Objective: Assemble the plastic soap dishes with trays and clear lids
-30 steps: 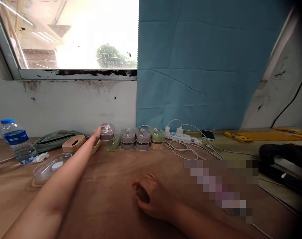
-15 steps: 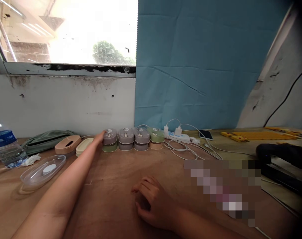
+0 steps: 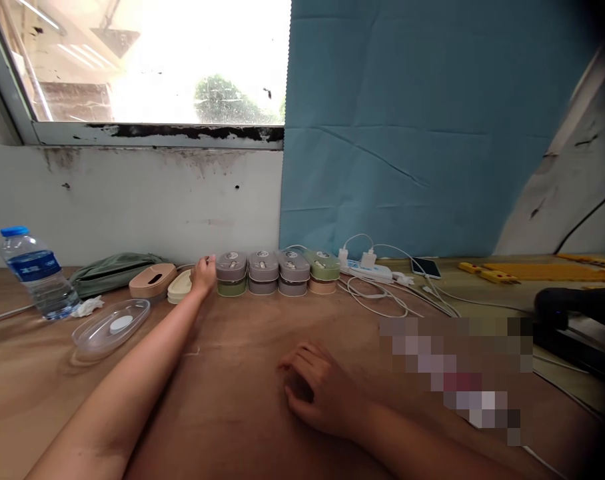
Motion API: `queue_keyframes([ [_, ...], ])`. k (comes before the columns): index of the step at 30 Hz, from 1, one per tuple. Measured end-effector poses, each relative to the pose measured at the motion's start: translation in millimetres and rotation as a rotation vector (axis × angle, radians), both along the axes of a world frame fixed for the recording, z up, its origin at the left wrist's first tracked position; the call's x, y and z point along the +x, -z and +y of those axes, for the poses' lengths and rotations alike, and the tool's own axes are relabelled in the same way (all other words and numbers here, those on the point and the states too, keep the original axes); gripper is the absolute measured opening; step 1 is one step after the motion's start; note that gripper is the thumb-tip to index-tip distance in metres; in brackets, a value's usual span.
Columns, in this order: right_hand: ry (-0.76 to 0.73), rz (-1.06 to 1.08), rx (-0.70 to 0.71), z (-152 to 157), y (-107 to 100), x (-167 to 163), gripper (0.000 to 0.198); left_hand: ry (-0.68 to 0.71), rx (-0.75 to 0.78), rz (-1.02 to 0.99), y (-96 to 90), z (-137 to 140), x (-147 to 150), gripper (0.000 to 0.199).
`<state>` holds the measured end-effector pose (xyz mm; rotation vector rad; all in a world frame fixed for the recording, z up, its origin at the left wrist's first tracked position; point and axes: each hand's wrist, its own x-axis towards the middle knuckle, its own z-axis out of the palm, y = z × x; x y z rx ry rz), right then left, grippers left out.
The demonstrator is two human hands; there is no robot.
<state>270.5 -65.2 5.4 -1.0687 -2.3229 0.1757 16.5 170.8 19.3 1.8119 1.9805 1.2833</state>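
My left hand point(image 3: 203, 273) reaches to the back of the table, between a cream oval container point(image 3: 179, 287) and a stacked lunch box point(image 3: 231, 270) with grey lid and green base. Its fingers are bent and slightly apart beside the box's left side; nothing shows in them. To the right, in a row, stand two grey lunch boxes point(image 3: 263, 272) point(image 3: 293, 273) and one with green lid and peach base point(image 3: 323, 272). Nearer to me, my right hand point(image 3: 315, 387) rests on the wooden table, loosely curved, thumb apart, holding nothing.
At left are a water bottle point(image 3: 37, 273), a green pouch point(image 3: 117, 272), a peach container point(image 3: 152, 280), crumpled tissue point(image 3: 87, 306) and a clear lid point(image 3: 100, 335). Rightward lie a power strip point(image 3: 367, 271), white cables point(image 3: 377, 303), a phone point(image 3: 426, 268) and a black device point(image 3: 557, 307). A blurred patch hides something.
My left hand has drawn slightly left, off the edge of the grey-lidded lunch box. My right hand stays resting on the table. The whole view has shifted a little.
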Motion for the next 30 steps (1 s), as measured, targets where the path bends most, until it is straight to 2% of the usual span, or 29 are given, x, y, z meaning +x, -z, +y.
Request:
queue_keyframes([
  [3,-0.014,-0.008,0.013,0.3,-0.7,0.0,0.027,-0.021,0.088,0.129,5.7,-26.0,-16.5,0.039],
  [6,-0.012,-0.014,0.03,0.4,-0.6,-0.3,0.027,0.019,0.108,0.232,17.2,-46.8,-34.5,0.035],
  [11,0.0,-0.018,0.047,1.3,-0.4,-0.8,0.027,0.078,0.09,0.289,34.6,-55.0,-53.7,0.03],
  [17,-0.022,-0.016,0.05,2.6,-0.5,0.8,0.026,0.069,0.126,0.228,34.0,-65.3,-51.9,0.026],
  [20,-0.034,-0.007,0.073,1.5,-1.2,1.4,0.03,0.013,0.194,0.175,29.3,-91.2,-42.0,0.023],
  [22,-0.034,0.017,0.116,0.5,-1.8,1.8,0.036,0.03,0.273,0.111,26.6,-116.5,-32.2,0.021],
  [23,-0.034,0.031,0.145,0.3,-2.0,2.2,0.039,0.088,0.307,0.074,25.6,-130.6,-26.7,0.02],
  [25,-0.038,0.053,0.218,0.7,-1.9,3.9,0.04,0.304,0.28,0.026,23.9,-159.0,-16.2,0.018],
  [28,-0.066,0.061,0.326,3.1,-1.1,8.9,0.038,0.727,0.038,0.011,21.3,-195.1,-4.9,0.026],
  [30,-0.127,0.043,0.341,4.5,-1.8,12.7,0.038,0.953,-0.119,0.037,18.4,-212.3,-0.6,0.031],
])
